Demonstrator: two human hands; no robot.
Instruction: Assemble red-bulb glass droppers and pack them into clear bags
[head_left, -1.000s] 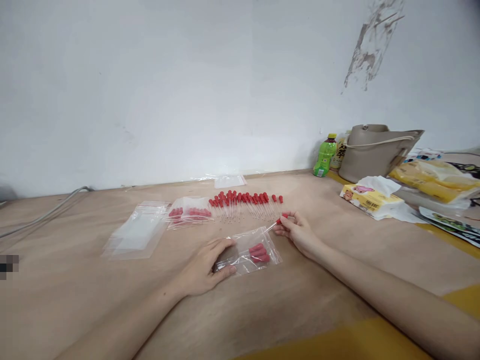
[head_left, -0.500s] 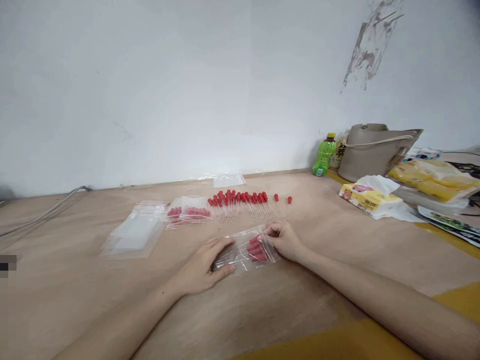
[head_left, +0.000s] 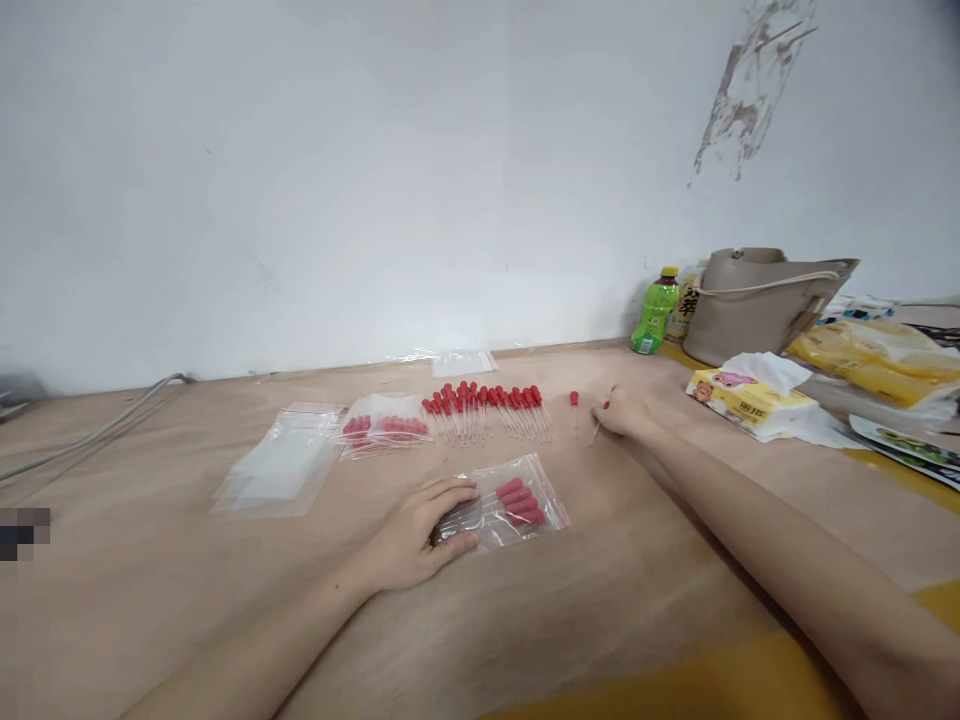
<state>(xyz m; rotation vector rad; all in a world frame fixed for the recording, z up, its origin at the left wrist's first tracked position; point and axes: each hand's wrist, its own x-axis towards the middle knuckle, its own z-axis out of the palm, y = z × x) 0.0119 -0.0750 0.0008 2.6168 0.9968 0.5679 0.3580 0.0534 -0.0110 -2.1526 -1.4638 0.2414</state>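
Observation:
My left hand (head_left: 427, 530) grips the left end of a clear zip bag (head_left: 551, 508) lying flat on the table, thumb and fingers around it. Inside the bag are several droppers (head_left: 521, 500) with red bulbs pointing right. Farther right, my right hand (head_left: 628, 412) is closed in a pinch on one dropper (head_left: 596, 432), its thin stem showing below the fingers. A single dropper (head_left: 574, 400) lies just left of that hand. Behind the bag, a row of loose red-bulbed droppers (head_left: 484, 400) is spread out.
Flat zip bags (head_left: 274, 465) lie at the left, beside filled bags (head_left: 386, 430). Another bag (head_left: 463, 363) is near the wall. A tissue pack (head_left: 750, 405), a green bottle (head_left: 655, 312) and a grey-beige bag (head_left: 739, 315) stand at the right. A cable (head_left: 112, 425) runs along the left.
My right hand has let go of the zip bag and moved right and back to the rightmost dropper, now pinched. My left hand has stayed on the bag.

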